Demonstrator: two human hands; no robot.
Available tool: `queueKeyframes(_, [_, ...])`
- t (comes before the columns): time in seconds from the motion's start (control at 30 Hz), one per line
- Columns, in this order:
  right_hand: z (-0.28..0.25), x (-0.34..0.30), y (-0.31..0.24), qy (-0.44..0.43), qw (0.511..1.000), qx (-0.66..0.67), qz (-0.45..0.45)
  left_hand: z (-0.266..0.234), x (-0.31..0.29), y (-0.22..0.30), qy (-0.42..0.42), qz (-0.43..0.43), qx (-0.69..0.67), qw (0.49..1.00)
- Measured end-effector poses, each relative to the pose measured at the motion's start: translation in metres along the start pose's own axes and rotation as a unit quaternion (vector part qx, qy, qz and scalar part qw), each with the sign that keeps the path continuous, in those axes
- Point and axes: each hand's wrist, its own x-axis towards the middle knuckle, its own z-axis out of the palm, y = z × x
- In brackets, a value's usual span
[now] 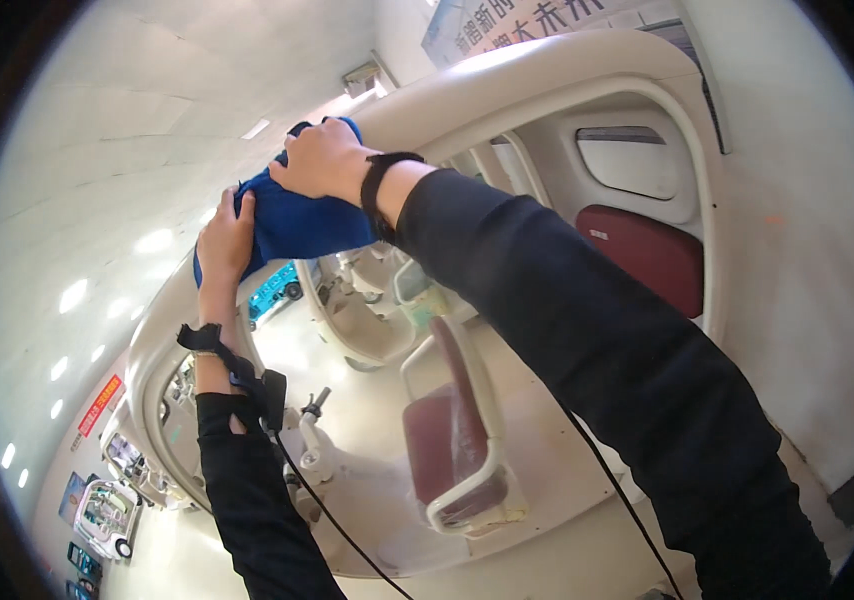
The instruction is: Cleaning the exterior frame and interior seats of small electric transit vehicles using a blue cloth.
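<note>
Both my arms reach up to the cream roof edge (537,68) of a small open-sided vehicle. A blue cloth (309,222) hangs over that edge. My left hand (226,238) grips the cloth's left part, thumb toward the fabric. Further right and higher, my right hand (322,160) holds the top of the cloth against the roof, its fingers bent over it. Cloth and hands hide the roof surface underneath. Dark straps circle both wrists, and thin black cables run down from them.
Below the roof stands a maroon seat (444,440) with a cream frame, beside a handlebar column (309,440). A maroon backrest (644,255) and a window (627,160) are at the right. Other vehicles, one a small white cart (107,515), stand beyond.
</note>
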Motion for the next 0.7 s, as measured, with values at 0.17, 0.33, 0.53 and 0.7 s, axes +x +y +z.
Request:
queueKeyframes(0.17, [-0.04,-0.019,0.093,0.015,0.999,-0.02,0.026,0.019,0.028,0.1,-0.017,0.005,-0.016,1.0])
queueKeyframes(0.33, [-0.079,-0.043,0.185,0.039,0.996,-0.057,0.051,0.037,0.042,0.206,-0.014,0.036,-0.007,0.999])
queueKeyframes(0.53, [-0.119,-0.073,0.269,0.035,0.992,-0.099,0.068,0.049,0.054,0.299,-0.015,0.077,-0.024,0.997])
queueKeyframes(0.7, [-0.14,-0.087,0.319,0.05,0.986,-0.127,0.096,0.058,0.071,0.359,-0.038,0.086,-0.039,0.995])
